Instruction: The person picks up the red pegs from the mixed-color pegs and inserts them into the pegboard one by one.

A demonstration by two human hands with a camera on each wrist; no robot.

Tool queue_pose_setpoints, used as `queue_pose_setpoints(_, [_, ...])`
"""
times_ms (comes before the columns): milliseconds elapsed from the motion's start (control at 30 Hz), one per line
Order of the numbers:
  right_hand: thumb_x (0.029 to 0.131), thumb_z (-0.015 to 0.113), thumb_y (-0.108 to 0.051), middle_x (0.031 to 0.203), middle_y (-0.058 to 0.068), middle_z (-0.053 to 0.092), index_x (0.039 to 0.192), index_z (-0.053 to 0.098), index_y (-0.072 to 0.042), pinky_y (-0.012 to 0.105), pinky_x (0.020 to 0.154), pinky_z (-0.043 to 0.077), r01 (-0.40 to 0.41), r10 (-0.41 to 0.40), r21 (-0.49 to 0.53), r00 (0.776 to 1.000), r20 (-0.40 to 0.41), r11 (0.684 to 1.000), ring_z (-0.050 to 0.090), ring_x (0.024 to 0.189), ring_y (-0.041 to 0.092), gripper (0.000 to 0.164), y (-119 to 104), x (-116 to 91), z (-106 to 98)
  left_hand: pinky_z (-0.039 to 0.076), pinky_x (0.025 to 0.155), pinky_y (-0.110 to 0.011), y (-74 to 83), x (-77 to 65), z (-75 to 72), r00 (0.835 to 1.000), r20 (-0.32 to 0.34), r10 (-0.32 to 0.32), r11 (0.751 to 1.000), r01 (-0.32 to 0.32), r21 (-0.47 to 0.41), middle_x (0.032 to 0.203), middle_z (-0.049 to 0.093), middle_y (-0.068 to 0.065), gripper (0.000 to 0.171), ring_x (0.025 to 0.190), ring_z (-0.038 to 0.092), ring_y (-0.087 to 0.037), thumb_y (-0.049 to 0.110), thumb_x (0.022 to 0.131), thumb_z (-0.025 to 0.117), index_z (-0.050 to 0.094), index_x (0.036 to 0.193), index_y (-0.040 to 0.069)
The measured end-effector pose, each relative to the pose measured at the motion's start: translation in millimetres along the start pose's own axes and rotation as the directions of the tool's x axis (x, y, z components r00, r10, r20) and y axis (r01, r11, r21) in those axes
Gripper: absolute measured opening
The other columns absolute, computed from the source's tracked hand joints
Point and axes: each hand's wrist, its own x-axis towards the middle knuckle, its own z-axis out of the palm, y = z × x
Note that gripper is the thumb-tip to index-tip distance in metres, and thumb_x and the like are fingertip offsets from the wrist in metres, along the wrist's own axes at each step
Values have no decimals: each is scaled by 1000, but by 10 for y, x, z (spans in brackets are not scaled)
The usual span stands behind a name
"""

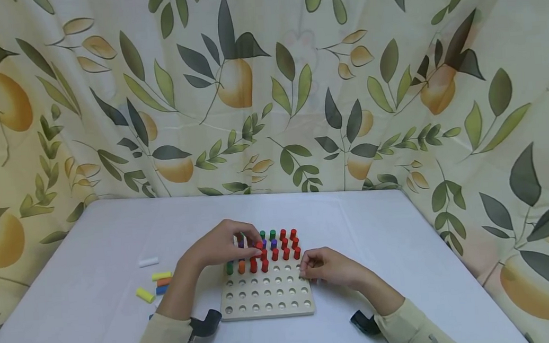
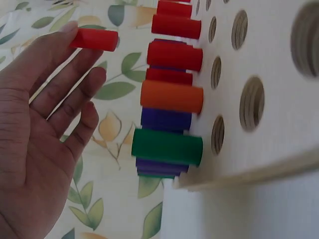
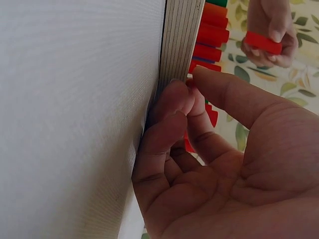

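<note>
A light wooden pegboard lies on the table, its back rows filled with coloured pegs and its front rows showing bare holes. My left hand is over the pegs, pinching a red peg between thumb and fingertips; in the left wrist view this peg is clear of the board. At the board's right edge, my right hand grips the rim, thumb at the top face and curled fingers against the side. The nearest filled row has a green peg, an orange peg and red ones.
Left of the board, loose pegs lie on the white table: a white peg, yellow pegs, an orange peg and a blue peg. My left forearm partly covers this group. A leaf-and-fruit patterned curtain hangs behind the table.
</note>
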Motion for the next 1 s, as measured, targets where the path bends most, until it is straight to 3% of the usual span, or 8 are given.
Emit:
queue_pose_setpoints(233, [98,69,-12,87,6,64,100,69,-5,31,66,45,-3,3,-6,1000,-4,1000,56,78,22,7,-1,11,6,55,79,-48,51,72,61,1000,23,13,1000,-12,-16,90,69,12,10,87,65,-19,18,93,79,76,103,14])
queue_pose_setpoints(433, [98,68,-10,86,6,65,100,69,-6,31,66,44,0,0,1,1000,7,1000,56,78,22,4,7,12,8,54,82,-45,66,140,153,999,47,6,1000,-4,-27,89,70,14,12,85,64,-15,16,92,80,78,103,13])
queue_pose_setpoints(767, [98,67,-9,86,6,64,99,69,-6,32,67,45,10,-10,-24,1000,2,1000,56,78,21,4,9,4,-1,54,69,-32,29,213,273,997,73,13,998,-8,-66,87,69,9,11,80,64,-22,9,92,77,77,103,7])
queue_pose_setpoints(1000, [98,66,-8,85,6,65,99,69,-6,32,68,45,16,-16,-27,1000,3,1000,56,78,21,3,10,-4,-2,56,75,-31,41,258,333,996,92,6,998,1,-70,90,70,11,13,81,65,-14,8,90,81,76,100,16])
